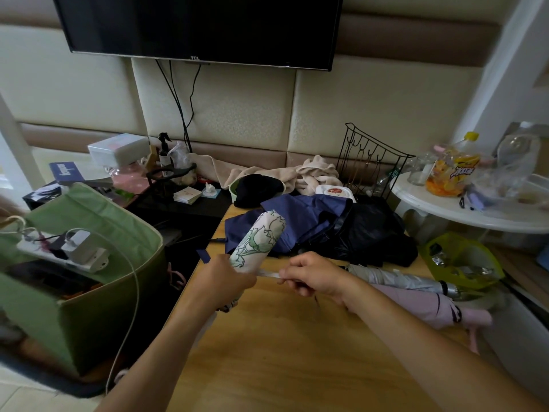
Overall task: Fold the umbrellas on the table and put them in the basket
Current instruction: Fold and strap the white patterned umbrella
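Both hands work: left hand grips floral umbrella, right hand pinches its strap.

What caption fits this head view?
Left hand grips rolled floral umbrella; right hand pulls its strap above table.

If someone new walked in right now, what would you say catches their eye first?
Most likely the white floral umbrella, rolled up and gripped by the left hand at centre, while the right hand pinches its strap. Next, the heap of navy and black umbrellas behind it, and the green basket at the left.
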Tool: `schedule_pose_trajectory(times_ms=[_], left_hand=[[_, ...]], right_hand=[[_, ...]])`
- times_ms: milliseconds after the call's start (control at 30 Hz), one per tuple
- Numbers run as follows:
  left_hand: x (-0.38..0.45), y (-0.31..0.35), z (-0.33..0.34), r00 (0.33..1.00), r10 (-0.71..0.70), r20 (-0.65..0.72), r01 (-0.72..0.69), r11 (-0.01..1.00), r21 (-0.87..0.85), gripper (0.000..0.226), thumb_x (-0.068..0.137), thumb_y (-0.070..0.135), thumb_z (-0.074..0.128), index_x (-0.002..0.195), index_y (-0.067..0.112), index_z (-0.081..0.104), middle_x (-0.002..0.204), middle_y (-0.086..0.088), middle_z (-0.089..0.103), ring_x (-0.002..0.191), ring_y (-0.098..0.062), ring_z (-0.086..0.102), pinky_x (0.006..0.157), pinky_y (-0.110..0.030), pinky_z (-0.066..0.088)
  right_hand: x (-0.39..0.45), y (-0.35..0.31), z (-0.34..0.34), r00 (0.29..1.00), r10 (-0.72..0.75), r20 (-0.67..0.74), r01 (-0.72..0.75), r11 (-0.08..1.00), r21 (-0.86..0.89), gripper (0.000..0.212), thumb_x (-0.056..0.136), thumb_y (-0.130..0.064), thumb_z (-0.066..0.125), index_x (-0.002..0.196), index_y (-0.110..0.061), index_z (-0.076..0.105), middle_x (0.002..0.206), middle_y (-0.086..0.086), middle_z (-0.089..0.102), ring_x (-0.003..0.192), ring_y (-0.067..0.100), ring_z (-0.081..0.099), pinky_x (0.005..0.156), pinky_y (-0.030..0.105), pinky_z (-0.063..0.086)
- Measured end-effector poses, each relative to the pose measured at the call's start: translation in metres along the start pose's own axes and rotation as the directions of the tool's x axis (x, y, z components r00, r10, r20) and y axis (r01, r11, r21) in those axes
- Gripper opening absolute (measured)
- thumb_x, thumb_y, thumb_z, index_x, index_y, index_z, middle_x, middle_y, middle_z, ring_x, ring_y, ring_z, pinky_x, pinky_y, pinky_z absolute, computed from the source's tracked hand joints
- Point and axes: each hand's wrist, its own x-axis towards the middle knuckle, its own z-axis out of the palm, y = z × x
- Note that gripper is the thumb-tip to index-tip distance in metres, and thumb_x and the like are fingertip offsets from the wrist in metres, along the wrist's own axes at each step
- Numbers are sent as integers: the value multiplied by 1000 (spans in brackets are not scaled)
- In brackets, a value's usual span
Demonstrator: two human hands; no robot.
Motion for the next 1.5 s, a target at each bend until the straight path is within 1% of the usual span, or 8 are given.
schedule_pose_trajectory(times_ms=[300,533,767,933,1167,1300,1400,1500], left_hand=[[-5,3,-1,998,4,59,9,976,-218,26,75,16,77,90,-3,66,67,-19,67,53,-28,63,54,-43,58],[-12,12,1,990,50,134,-14,968,-251,24,80,9,76,96,-6,66,67,-13,66,57,-28,62,54,-33,54],[-3,1,6,996,87,-3,-87,994,-61,26,69,28,75,82,9,65,67,-13,69,58,-32,69,52,-34,49],[1,0,6,992,114,-58,-114,993,-3,22,68,31,74,79,17,62,62,-4,64,51,-20,61,50,-29,44],[4,-6,3,984,111,-138,-82,976,200,24,74,38,76,86,28,59,61,4,68,42,-12,64,36,-21,47],[6,-10,8,978,120,-171,-71,961,268,35,71,48,78,94,29,60,67,6,68,48,-15,66,47,-34,58],[5,-14,9,964,160,-213,-59,908,416,52,69,64,78,98,25,60,77,6,66,69,-19,67,61,-36,58],[4,-16,11,965,191,-182,-55,821,568,54,74,63,77,109,26,59,90,5,61,87,-23,66,69,-34,52]], right_hand=[[-7,-5,-1,995,87,40,-91,991,100,36,109,-31,49,117,-3,71,101,13,79,84,26,75,79,36,58],[-5,1,2,978,104,181,-121,989,86,39,108,-33,53,121,-1,72,106,12,79,84,21,75,74,28,59],[3,6,5,991,130,-33,-131,991,-36,12,92,-6,75,104,-1,76,88,9,77,72,15,72,61,20,56],[5,7,-2,971,157,-180,-210,921,-327,16,79,-16,89,88,-18,76,80,-4,73,73,7,67,62,19,51],[0,-6,-14,922,371,112,-292,855,-428,20,82,-35,87,75,-24,72,79,-4,74,69,7,66,67,22,53],[-3,-11,-14,888,423,183,-288,820,-495,25,84,-31,86,102,-19,74,99,1,75,88,15,71,81,30,59],[-9,-14,-12,913,323,250,-207,894,-398,56,84,-26,86,130,-11,58,103,6,74,97,22,73,80,27,59],[-17,-18,-14,922,70,381,-61,998,-34,56,94,-10,74,138,-10,39,81,8,70,73,22,67,69,27,56]])
